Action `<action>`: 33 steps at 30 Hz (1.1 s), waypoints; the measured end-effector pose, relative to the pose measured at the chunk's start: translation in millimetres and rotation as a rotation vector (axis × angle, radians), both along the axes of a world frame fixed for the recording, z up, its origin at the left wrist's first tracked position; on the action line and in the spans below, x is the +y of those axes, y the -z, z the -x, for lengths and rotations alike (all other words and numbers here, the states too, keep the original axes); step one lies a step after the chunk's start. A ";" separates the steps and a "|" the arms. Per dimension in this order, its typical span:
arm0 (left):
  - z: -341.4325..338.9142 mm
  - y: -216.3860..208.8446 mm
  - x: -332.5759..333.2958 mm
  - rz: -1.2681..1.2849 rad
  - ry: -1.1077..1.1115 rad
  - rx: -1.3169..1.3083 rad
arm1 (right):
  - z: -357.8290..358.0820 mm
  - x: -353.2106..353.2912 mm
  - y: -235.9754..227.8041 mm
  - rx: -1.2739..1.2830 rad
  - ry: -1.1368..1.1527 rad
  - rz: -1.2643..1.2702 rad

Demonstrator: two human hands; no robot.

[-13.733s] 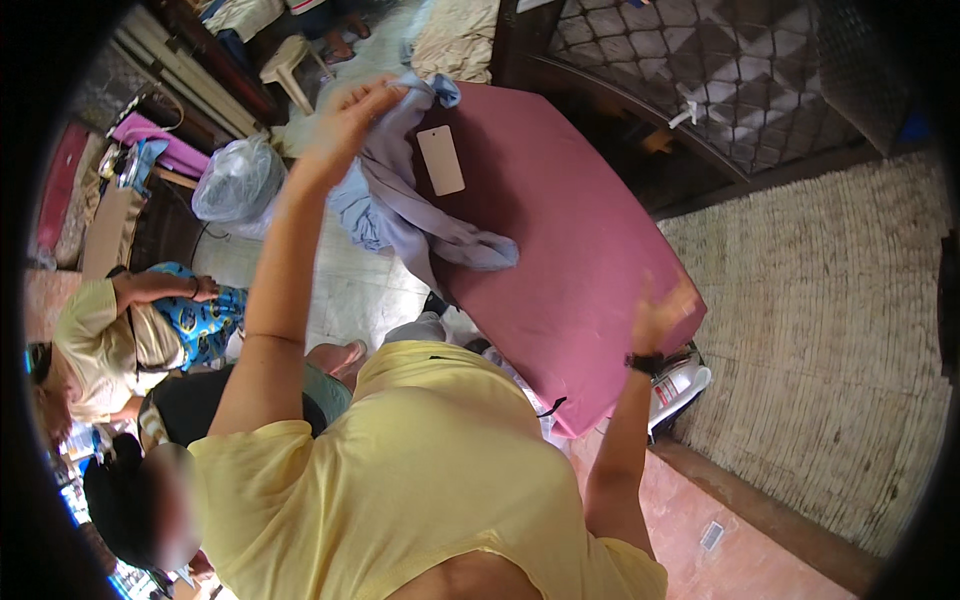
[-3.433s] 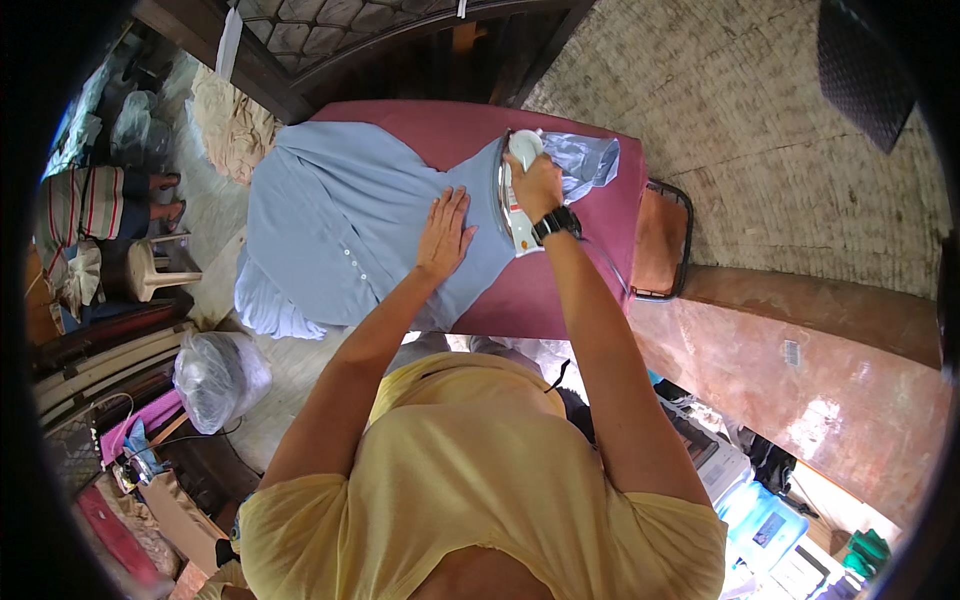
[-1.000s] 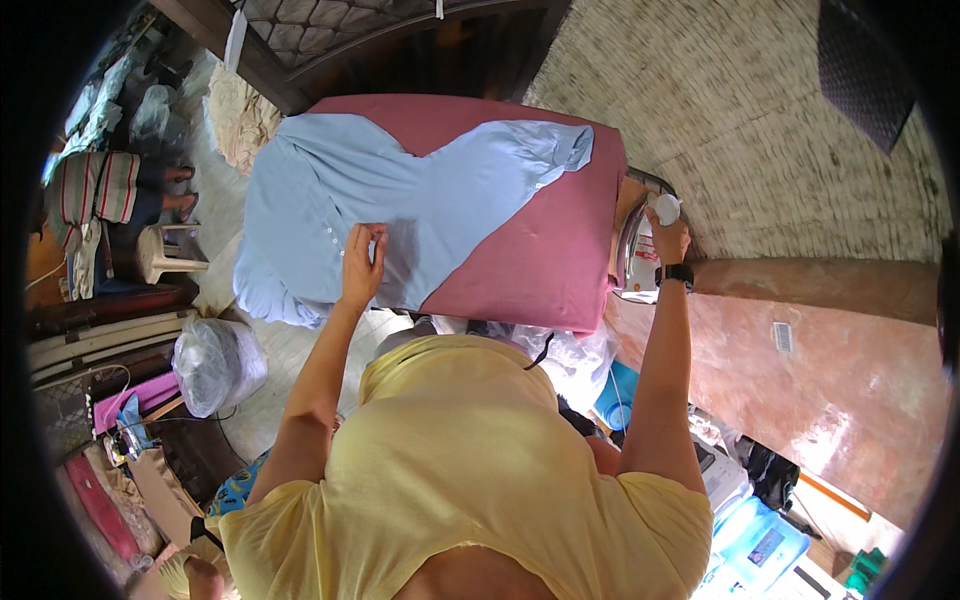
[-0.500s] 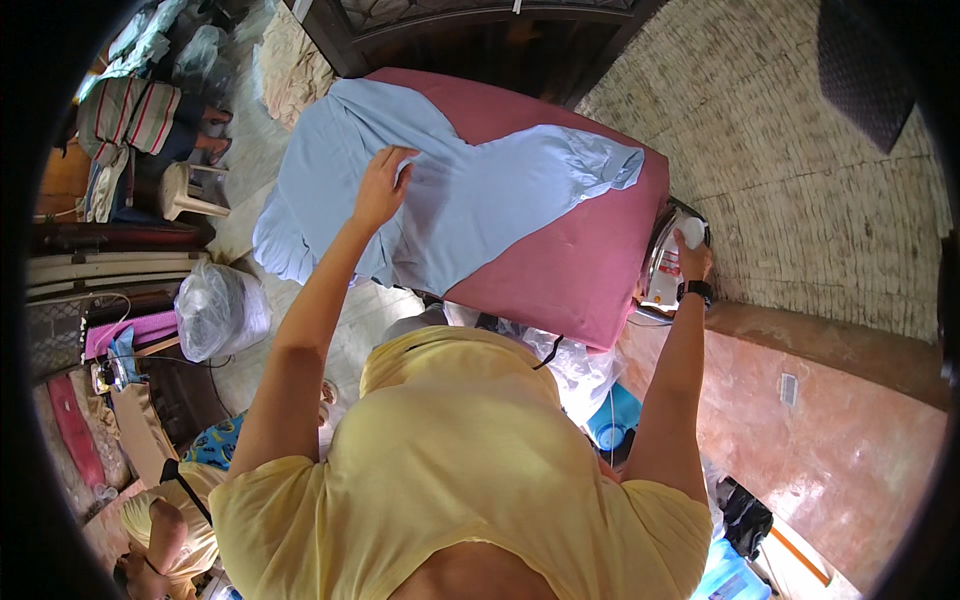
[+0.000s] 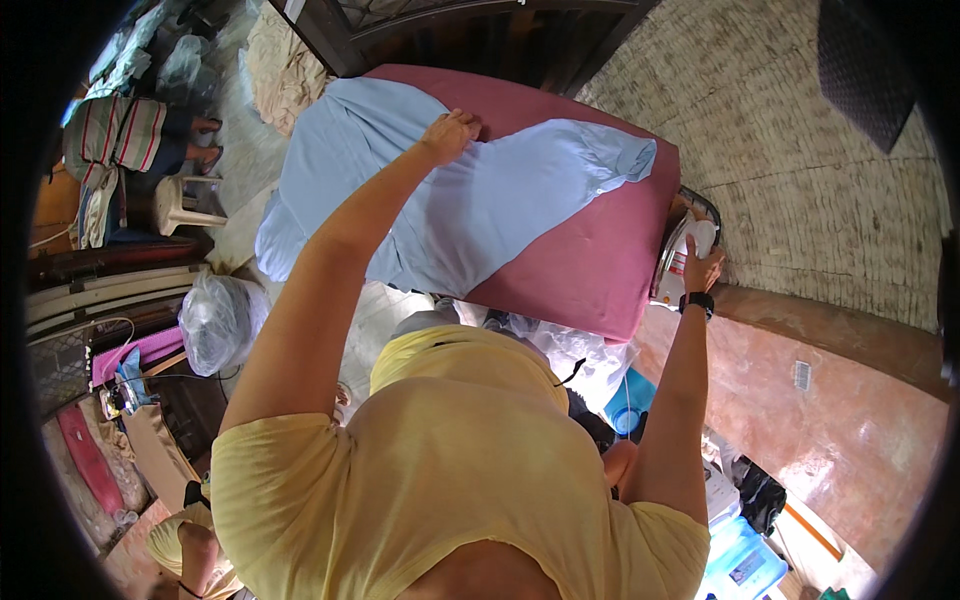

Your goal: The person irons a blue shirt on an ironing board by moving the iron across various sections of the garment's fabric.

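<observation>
A light blue shirt (image 5: 400, 190) lies spread over a padded board with a dark pink cover (image 5: 590, 255). My left hand (image 5: 452, 136) reaches across the garment to its far edge, the fingers bent together on the cloth there. At the board's right end, a white iron (image 5: 698, 240) with red marks rests in a metal-framed holder (image 5: 716, 212). My right hand (image 5: 704, 270), with a black band at the wrist, is closed around part of the iron; the palm side is hidden.
A dark wooden door or panel (image 5: 500, 45) stands behind the board. To the left are a white stool (image 5: 190, 203), a clear plastic bundle (image 5: 222, 322) and a beige cloth heap (image 5: 283, 65). A low ledge (image 5: 820, 320) runs at the right. Another person's legs (image 5: 205, 150) show far left.
My left hand has moved right and away from me, from above the shirt to its far edge. My right hand has shifted slightly at the iron, which now appears a little turned.
</observation>
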State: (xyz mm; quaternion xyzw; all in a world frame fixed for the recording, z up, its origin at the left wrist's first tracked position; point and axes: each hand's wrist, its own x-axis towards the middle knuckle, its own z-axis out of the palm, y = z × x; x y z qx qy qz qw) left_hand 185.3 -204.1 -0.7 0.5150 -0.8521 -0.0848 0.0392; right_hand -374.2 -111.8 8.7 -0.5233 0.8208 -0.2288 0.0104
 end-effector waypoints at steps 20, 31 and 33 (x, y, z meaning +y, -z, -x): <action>-149.7 -170.2 56.8 -0.163 -0.283 0.578 | -431.0 105.5 19.6 -1.069 -0.935 -0.607; -241.3 -358.6 181.5 0.388 -0.866 0.838 | -427.1 53.5 -200.5 -1.459 -1.292 -0.628; -221.0 -396.7 189.4 0.492 -0.673 1.011 | -405.9 27.2 -245.8 -1.455 -1.314 -0.630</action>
